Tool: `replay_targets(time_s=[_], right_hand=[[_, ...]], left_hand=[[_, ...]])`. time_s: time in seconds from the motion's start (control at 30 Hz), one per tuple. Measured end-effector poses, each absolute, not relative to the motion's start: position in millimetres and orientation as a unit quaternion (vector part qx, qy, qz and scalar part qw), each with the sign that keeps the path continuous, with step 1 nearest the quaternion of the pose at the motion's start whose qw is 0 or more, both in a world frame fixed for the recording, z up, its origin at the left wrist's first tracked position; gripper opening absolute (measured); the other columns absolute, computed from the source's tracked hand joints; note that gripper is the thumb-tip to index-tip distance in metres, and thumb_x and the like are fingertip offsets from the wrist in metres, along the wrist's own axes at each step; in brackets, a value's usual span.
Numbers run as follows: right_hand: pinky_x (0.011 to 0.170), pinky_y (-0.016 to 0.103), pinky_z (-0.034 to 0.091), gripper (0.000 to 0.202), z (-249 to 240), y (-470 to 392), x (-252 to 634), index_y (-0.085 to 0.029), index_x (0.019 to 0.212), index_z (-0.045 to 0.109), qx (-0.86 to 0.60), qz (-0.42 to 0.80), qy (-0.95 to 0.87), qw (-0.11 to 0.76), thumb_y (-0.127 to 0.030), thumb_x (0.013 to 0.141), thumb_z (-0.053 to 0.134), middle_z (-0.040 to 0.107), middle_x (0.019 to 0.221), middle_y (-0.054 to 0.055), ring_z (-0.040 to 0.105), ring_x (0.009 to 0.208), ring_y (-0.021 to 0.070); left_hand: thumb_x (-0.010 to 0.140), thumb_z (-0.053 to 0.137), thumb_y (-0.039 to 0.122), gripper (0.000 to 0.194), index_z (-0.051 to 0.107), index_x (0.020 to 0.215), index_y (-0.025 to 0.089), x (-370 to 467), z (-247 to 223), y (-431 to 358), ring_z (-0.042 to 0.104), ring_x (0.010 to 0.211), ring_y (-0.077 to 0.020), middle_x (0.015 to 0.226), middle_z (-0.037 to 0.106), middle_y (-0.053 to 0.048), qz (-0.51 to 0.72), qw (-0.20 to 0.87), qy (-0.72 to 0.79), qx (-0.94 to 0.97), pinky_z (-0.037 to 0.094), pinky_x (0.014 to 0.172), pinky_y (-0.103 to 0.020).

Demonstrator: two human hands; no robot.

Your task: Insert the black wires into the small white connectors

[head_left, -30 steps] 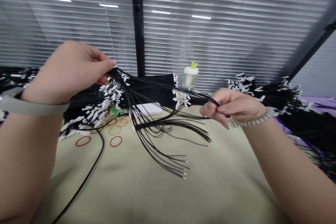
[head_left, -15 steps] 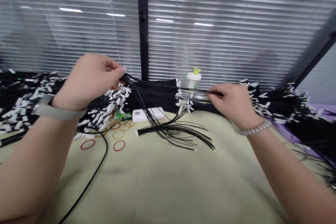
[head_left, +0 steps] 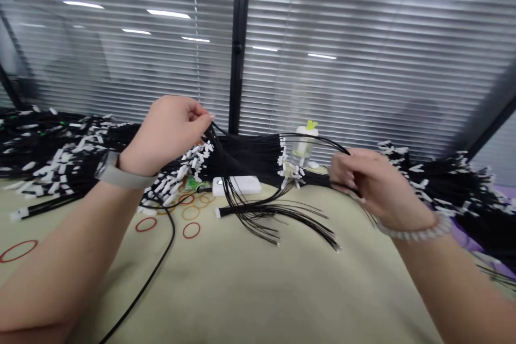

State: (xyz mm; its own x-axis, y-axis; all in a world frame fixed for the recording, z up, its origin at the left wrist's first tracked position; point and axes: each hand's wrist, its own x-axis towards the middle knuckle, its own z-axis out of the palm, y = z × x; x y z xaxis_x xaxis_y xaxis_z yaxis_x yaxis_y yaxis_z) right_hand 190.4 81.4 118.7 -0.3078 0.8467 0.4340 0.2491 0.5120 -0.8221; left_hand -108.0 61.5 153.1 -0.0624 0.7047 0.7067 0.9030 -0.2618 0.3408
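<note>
Pinched in my left hand (head_left: 177, 129) is one end of a bunch of thin black wires (head_left: 220, 156), raised above the table. Part of the bunch hangs down from those fingers, its loose tips resting on the cloth. A few strands arc across to my right hand (head_left: 366, 180), whose fingers are closed around them. Below, a black wire bundle with a white connector (head_left: 219, 213) lies on the table, its bare ends fanned to the right. Behind the wires is a white power bank (head_left: 242, 185), partly covered by the hanging strands.
Piles of black cables with white connectors (head_left: 60, 156) line the back left, with another cable pile (head_left: 439, 172) at right. A lidded cup (head_left: 304, 145) stands behind. Red and yellow rubber bands (head_left: 191, 230) and a black cord (head_left: 157, 266) lie at left on the pale tablecloth (head_left: 258, 290).
My right hand has turned, and the strands between my hands have gone from nearly straight to a slack arc. The view has shifted, moving everything right and down slightly.
</note>
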Motion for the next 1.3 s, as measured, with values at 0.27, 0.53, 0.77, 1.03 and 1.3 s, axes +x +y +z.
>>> replay_targets(time_s=[0.27, 0.53, 0.77, 1.03, 1.3], right_hand=[[0.076, 0.037, 0.038, 0.048, 119, 72, 196, -0.024, 0.099, 0.055, -0.259, 0.583, -0.713, 0.291, -0.046, 0.056, 0.052, 0.060, 0.096, 0.007, 0.054, 0.079, 0.0194], [0.086, 0.032, 0.038, 0.031, 103, 57, 148, -0.028, 0.113, 0.047, -0.260, 0.401, -0.816, 0.324, -0.034, 0.084, 0.040, 0.050, 0.117, 0.003, 0.050, 0.099, 0.0149], [0.060, 0.021, 0.036, 0.024, 91, 40, 123, -0.018, 0.079, 0.054, -0.334, 0.176, -0.878, 0.295, -0.037, 0.082, 0.041, 0.057, 0.074, -0.001, 0.048, 0.065, 0.0093], [0.046, 0.018, 0.021, 0.034, 86, 41, 124, -0.015, 0.058, 0.035, -0.373, 0.110, -0.868, 0.308, -0.036, 0.085, 0.034, 0.037, 0.054, -0.004, 0.029, 0.051, 0.0054], [0.044, 0.018, 0.019, 0.026, 91, 35, 124, -0.017, 0.062, 0.034, -0.375, 0.066, -0.870, 0.314, -0.028, 0.084, 0.035, 0.036, 0.054, -0.005, 0.027, 0.049, 0.0049]], left_hand=[[0.071, 0.047, 0.039, 0.025, 0.062, 0.071, 0.019, -100, 151, 60, 0.060, 0.051, -0.0132, 0.055, 0.061, 0.002, -0.444, 0.057, -0.576, -0.684, 0.042, 0.050, -0.020], [0.073, 0.048, 0.038, 0.023, 0.060, 0.074, 0.019, -70, 146, 45, 0.061, 0.052, -0.0130, 0.058, 0.062, 0.000, -0.423, -0.099, -0.535, -0.724, 0.043, 0.045, -0.018], [0.073, 0.047, 0.037, 0.022, 0.059, 0.068, 0.019, -49, 140, 31, 0.055, 0.046, -0.0114, 0.051, 0.058, 0.002, -0.377, -0.129, -0.521, -0.755, 0.040, 0.040, -0.019], [0.072, 0.049, 0.041, 0.022, 0.059, 0.069, 0.021, -49, 135, 35, 0.057, 0.047, -0.0110, 0.052, 0.058, 0.004, -0.373, -0.134, -0.527, -0.752, 0.041, 0.039, -0.018], [0.072, 0.050, 0.039, 0.022, 0.061, 0.068, 0.020, -49, 142, 30, 0.056, 0.047, -0.0103, 0.053, 0.058, 0.002, -0.374, -0.140, -0.527, -0.750, 0.042, 0.038, -0.016]])
